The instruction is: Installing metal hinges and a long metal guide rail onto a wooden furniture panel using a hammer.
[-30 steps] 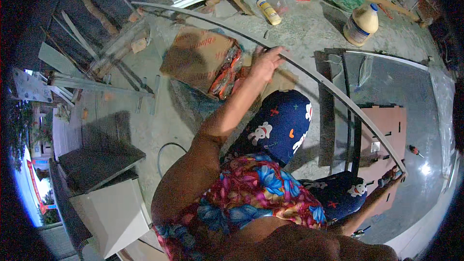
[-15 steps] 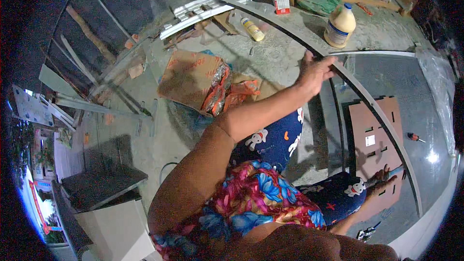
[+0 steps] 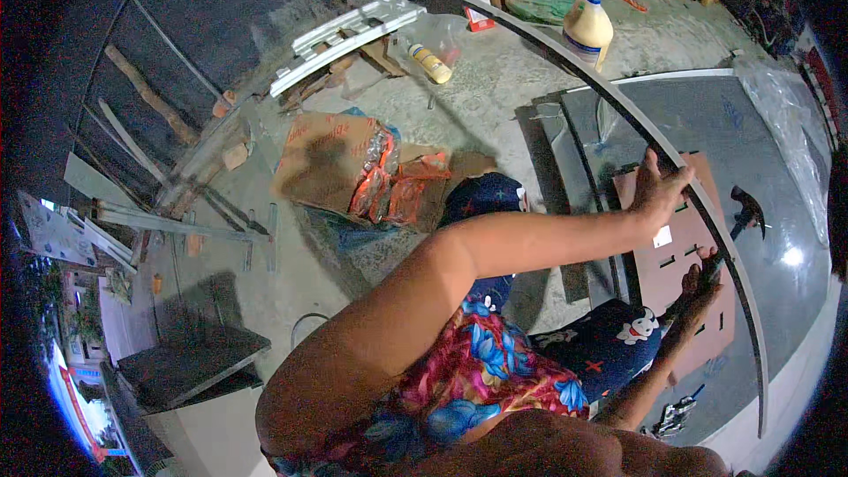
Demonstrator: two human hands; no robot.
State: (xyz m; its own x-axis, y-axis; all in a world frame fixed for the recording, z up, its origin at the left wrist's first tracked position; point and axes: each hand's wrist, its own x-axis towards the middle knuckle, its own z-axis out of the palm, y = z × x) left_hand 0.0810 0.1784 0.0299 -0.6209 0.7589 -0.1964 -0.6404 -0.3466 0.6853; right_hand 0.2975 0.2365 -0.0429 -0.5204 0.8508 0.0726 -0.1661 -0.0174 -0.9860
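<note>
The left hand (image 3: 661,190) grips a long, narrow grey strip (image 3: 632,113) with its fingers bent against the strip's edge and the thumb pointing up beside it. The strip slants across the view, passing above the concrete floor (image 3: 490,110) and the large grey panel (image 3: 782,159), and one end reaches toward the panel's lower right part.

The right hand (image 3: 700,285), lower down, appears closed around the handle of a hammer (image 3: 748,212); the strip crosses in front of that handle, and the dark head shows on its far side. Below both hands, a pinkish-brown slotted board (image 3: 645,276) with a small white label lies on the panel, toward its left edge. A silvery metal tool (image 3: 676,415) sits near the panel's lower edge.

Beyond the panel's upper edge, a cream jug (image 3: 589,28) with a blue cap stands on the floor; a yellow bottle (image 3: 430,64) lies farther left, near a white slotted metal piece (image 3: 346,42). Orange packets (image 3: 378,178) rest against a flattened cardboard box (image 3: 322,155), left of the person's knees.
</note>
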